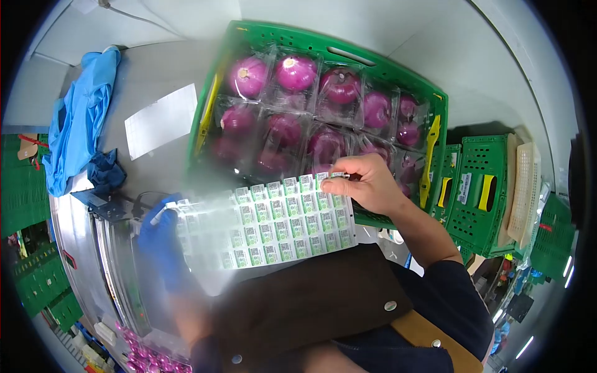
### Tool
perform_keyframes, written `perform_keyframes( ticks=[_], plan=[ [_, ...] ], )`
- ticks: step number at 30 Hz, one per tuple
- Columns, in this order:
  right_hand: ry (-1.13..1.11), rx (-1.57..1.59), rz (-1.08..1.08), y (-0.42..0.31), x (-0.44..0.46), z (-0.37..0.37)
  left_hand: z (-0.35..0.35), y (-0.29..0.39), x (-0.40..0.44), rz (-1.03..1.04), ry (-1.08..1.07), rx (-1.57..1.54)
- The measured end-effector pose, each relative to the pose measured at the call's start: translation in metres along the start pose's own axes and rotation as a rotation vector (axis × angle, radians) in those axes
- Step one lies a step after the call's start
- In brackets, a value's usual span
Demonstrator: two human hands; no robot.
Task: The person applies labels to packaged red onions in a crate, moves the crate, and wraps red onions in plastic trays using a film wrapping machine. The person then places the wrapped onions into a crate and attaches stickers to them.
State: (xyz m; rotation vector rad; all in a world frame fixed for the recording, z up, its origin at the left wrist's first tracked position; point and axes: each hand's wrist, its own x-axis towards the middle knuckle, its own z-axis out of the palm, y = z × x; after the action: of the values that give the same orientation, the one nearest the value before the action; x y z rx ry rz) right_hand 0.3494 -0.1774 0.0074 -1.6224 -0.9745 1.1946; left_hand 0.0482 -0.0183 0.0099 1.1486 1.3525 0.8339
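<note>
A white sheet of green-and-black coded labels is held out in front of the dark apron. My left hand, in a blue glove and blurred, grips the sheet's left end. At the sheet's upper right edge, my bare right hand pinches a label with thumb and fingers. Just beyond the sheet stands a green crate with rows of red onions in clear wrapped packs. The sheet and my right hand cover part of the crate's near side.
Blue cloth or gloves and a white paper lie on the metal table at the left. Stacked green crates stand at the right. Purple shiny items show at the lower left.
</note>
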Motion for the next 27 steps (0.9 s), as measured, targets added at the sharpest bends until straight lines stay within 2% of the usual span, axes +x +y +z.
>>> perform_keyframes(
  ticks=[1, 4, 7, 10, 14, 16, 18, 22, 23, 24, 27],
  plan=[
    [-0.021, 0.006, 0.033, 0.003, -0.003, -0.001, -0.003, -0.006, 0.003, 0.024, -0.053, -0.080],
    [-0.113, 0.032, 0.088, 0.016, -0.008, -0.008, -0.005, -0.011, 0.006, 0.065, -0.090, 0.066],
    [-0.394, 0.078, 0.139, 0.030, -0.008, -0.023, -0.001, -0.014, 0.010, 0.095, -0.150, 0.133],
    [-0.292, 0.259, 0.033, 0.025, -0.012, -0.015, 0.022, 0.004, -0.005, 0.074, -0.148, 0.133],
    [-0.282, -0.301, -0.118, 0.007, 0.000, -0.004, 0.034, 0.011, -0.008, 0.080, -0.196, 0.190],
    [-0.275, -0.436, -0.228, 0.004, -0.001, 0.001, 0.029, 0.001, -0.001, 0.071, -0.228, 0.112],
    [-0.287, -0.586, -0.337, 0.010, 0.000, 0.004, 0.023, -0.004, 0.006, 0.091, -0.252, 0.214],
    [-0.204, -0.607, -0.504, 0.023, -0.001, 0.007, 0.035, 0.009, -0.004, 0.010, -0.163, 0.316],
    [-0.175, -0.618, -0.534, 0.025, -0.001, 0.008, 0.034, 0.008, -0.003, 0.041, -0.143, 0.410],
    [-0.144, -0.633, -0.561, 0.026, -0.002, 0.007, 0.023, -0.010, 0.009, 0.055, -0.142, 0.379],
    [-0.055, -0.763, -0.807, 0.028, -0.007, -0.001, 0.018, -0.032, 0.024, 0.140, -0.174, 0.468]
  ],
)
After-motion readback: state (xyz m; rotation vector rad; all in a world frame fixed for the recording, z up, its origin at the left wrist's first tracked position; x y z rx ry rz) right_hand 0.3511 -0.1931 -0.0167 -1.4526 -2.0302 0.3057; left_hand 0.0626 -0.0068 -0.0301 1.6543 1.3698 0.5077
